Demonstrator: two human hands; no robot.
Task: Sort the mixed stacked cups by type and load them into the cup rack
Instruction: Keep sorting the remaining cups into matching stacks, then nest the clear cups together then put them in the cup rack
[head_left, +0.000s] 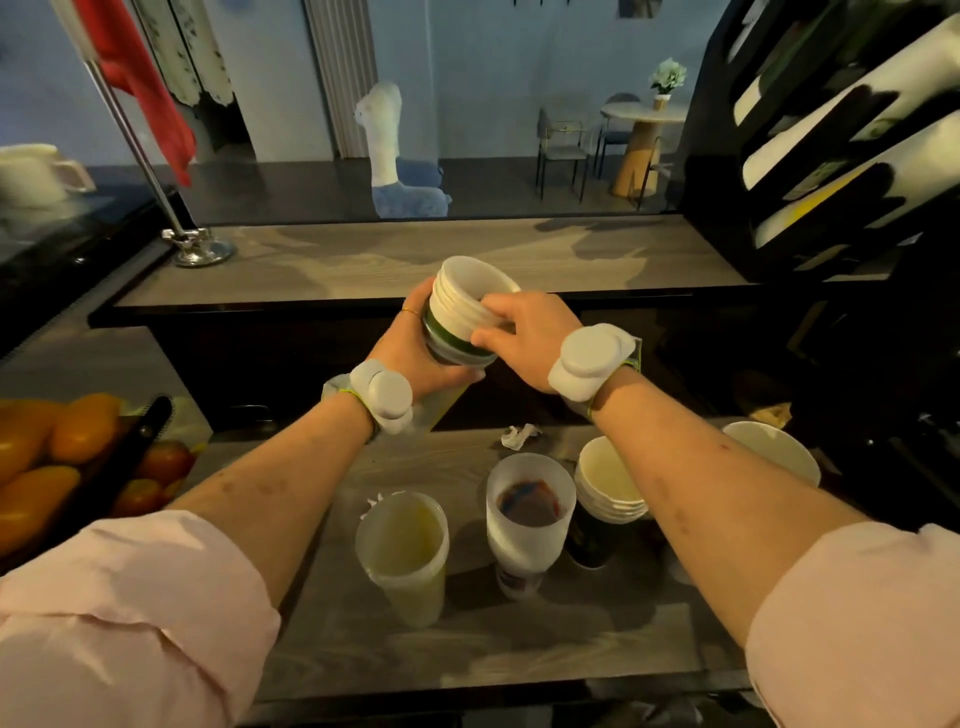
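Both hands hold a tilted stack of nested paper cups (466, 307) in the air, above the dark front edge of the raised counter (363, 260). The left hand (410, 349) grips the lower, green-banded part of the stack, fingers wrapped round it. The right hand (530, 332) pinches the white rims near the top, thumb on the near side.

The black cup rack (711, 156) stands to the right on the raised counter, with white cup stacks lying slanted in its slots. Bare surface lies between it and the flag stand (198, 250) at the left.

On the lower counter (467, 649) stand a frosted yellow-tinted plastic cup (402, 556), just right of it a frosted plastic cup stack (527, 519) with a red and blue print, and then a dark-sided paper cup stack (608, 488) close against that. A single white paper cup (771, 452) sits farther right, partly behind the right forearm. A crumpled paper scrap (519, 435) lies near the back edge. A fruit basket (150, 436) fills the left corner. The front strip of the lower counter is bare.
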